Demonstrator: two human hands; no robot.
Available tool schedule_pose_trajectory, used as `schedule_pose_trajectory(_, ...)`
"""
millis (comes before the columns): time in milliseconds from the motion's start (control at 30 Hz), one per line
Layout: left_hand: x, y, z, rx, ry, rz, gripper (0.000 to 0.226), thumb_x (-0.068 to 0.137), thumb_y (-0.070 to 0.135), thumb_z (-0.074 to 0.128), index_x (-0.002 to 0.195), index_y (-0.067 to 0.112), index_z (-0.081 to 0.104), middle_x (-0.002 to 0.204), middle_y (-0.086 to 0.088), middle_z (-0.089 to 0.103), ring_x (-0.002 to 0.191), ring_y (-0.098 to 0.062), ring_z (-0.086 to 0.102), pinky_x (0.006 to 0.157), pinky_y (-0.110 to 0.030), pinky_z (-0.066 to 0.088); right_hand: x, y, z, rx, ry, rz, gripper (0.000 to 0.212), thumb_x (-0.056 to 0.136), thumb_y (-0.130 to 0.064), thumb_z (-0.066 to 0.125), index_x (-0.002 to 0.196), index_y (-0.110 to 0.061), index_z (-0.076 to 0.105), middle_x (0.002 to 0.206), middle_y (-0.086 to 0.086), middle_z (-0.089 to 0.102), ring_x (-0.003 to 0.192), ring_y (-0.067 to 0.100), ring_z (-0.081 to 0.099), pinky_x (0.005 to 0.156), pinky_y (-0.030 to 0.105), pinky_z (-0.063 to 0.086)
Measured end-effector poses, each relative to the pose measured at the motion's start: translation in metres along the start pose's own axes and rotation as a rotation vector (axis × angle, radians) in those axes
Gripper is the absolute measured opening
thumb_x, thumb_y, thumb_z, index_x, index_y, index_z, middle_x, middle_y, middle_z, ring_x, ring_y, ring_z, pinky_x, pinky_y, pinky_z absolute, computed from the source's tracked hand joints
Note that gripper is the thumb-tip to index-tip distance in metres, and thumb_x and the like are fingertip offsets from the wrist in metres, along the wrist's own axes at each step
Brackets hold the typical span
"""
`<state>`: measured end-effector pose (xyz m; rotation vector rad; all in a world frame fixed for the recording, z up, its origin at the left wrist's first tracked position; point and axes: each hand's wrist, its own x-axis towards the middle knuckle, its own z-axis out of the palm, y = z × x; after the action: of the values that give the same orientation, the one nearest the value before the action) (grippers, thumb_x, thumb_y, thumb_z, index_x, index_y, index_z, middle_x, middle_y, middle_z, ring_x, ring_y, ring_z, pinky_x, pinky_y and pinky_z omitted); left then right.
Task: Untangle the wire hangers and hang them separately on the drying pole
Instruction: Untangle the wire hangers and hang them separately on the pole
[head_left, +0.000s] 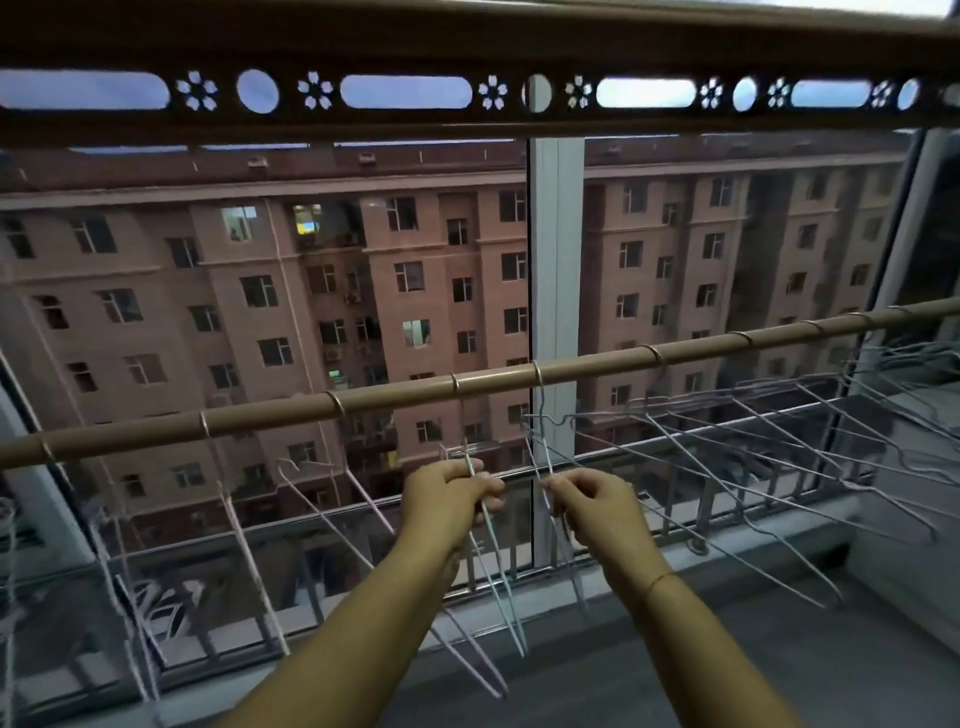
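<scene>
While my left hand (449, 496) grips one hanger (508, 603) and my right hand (597, 501) pinches a second hanger (540, 462), both dangling just under the pole (363, 401), pulling them apart too hard could snag crossed wires or unhook one.

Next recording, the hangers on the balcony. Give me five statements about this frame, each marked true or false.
1. The left hand and right hand each grip a hanger. True.
2. The pole carries no hangers. False: several hooks sit along it.
3. Both hands are above the pole. False: they are below it.
4. A building with many windows shows through the glass behind the pole. True.
5. The right wrist wears a watch. False: only a thin band shows there.
</scene>
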<state>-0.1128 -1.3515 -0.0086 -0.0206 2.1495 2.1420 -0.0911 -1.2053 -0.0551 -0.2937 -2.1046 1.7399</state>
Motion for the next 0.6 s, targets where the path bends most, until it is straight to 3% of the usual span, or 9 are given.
schedule_pose_trajectory(100,0.0,-0.001,0.005,-0.008,0.016,0.006,0.016,0.085,-0.005,0.058,0.087,0.011,0.061,0.077,-0.011,0.07,0.054,-0.014,0.062,0.058,-0.025,0.045,0.007,-0.001,-0.014,0.012,0.0,-0.013,0.025,0.087,-0.017,0.055,0.079,0.002,0.069,0.06,0.006,0.057,0.051,0.012,0.046,0.051,0.024,0.039)
schedule_pose_trajectory(333,0.003,-0.005,0.013,0.006,0.063,0.033,0.014,0.088,-0.002,0.057,0.091,0.01,0.062,0.08,-0.009,0.07,0.062,-0.015,0.064,0.052,-0.016,0.047,0.02,0.004,-0.038,-0.019,-0.059,-0.003,0.022,0.09,-0.02,0.055,0.078,-0.008,0.069,0.062,0.003,0.06,0.053,0.011,0.05,0.051,0.022,0.042)
schedule_pose_trajectory(467,0.004,-0.006,0.018,0.024,0.112,0.047,0.015,0.088,0.0,0.057,0.086,0.014,0.062,0.08,-0.008,0.07,0.067,-0.017,0.066,0.059,-0.019,0.05,0.022,0.006,-0.041,-0.008,-0.083,0.0,0.023,0.089,-0.018,0.056,0.076,-0.005,0.069,0.056,-0.002,0.058,0.049,0.008,0.048,0.046,0.017,0.04)
schedule_pose_trajectory(600,0.004,-0.009,0.021,0.013,0.165,0.052,0.014,0.089,0.0,0.055,0.093,0.012,0.063,0.078,-0.007,0.07,0.068,-0.018,0.065,0.065,-0.024,0.05,0.022,0.009,-0.044,0.002,-0.13,-0.014,0.02,0.089,-0.018,0.055,0.078,-0.009,0.07,0.058,0.0,0.059,0.049,0.009,0.049,0.046,0.018,0.04)
